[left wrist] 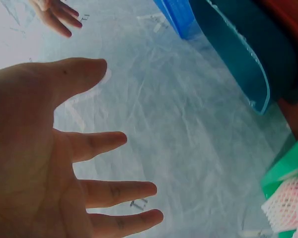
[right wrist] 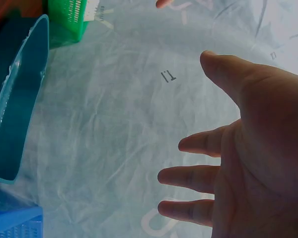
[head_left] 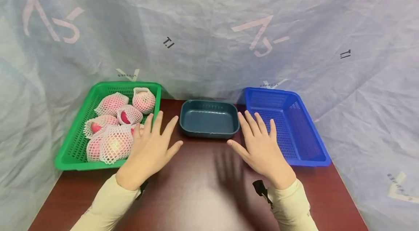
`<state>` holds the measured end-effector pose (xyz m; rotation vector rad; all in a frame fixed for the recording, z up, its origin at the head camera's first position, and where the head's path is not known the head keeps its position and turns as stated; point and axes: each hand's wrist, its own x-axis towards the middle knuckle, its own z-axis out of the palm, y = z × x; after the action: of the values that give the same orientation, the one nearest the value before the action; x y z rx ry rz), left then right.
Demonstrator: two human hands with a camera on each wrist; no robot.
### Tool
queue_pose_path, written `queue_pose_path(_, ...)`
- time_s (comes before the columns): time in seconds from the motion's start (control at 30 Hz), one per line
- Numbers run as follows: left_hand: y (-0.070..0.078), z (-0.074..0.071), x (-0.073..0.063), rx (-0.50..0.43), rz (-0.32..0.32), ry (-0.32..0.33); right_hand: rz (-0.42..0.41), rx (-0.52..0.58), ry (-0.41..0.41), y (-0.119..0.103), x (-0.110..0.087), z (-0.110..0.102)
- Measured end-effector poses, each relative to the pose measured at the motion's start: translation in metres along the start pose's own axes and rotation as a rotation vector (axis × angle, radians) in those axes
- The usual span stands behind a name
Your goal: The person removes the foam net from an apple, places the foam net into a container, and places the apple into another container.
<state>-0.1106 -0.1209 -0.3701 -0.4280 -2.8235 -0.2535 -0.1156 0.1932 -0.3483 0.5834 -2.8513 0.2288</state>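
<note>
My left hand (head_left: 148, 152) is held above the table with fingers spread, near the right side of a green basket (head_left: 73, 147). Inside that basket lie several round pink-and-red fruits (head_left: 112, 103) in white foam nets; the hand hides part of them. My right hand (head_left: 263, 147) hovers with straight, spread fingers by the left side of a blue basket (head_left: 307, 132), whose inside shows bare perforated walls. Between the two hands, farther back, stands a dark teal tray (head_left: 209, 118). In both wrist views, the left palm (left wrist: 25, 148) and the right palm (right wrist: 268, 134) hold nothing.
A dark red-brown table (head_left: 193, 187) carries the baskets and the tray. Behind it hangs a pale grey printed cloth (head_left: 203, 42), close to the backs of the containers. Shadows of the right hand fall on the tabletop.
</note>
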Motion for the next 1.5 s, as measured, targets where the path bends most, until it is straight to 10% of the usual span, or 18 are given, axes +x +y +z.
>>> queue_pose_path(0.4,-0.062,-0.025,-0.033,-0.022,-0.183,0.079,0.010,0.000,-0.023,0.001,-0.001,0.002)
queue_pose_path(0.7,-0.100,-0.010,-0.045,-0.083,-0.353,-0.022,-0.009,0.011,-0.014,0.001,-0.003,0.006)
queue_pose_path(1.5,-0.121,0.020,-0.058,-0.145,-0.402,0.086,-0.029,0.046,-0.057,0.003,-0.008,0.012)
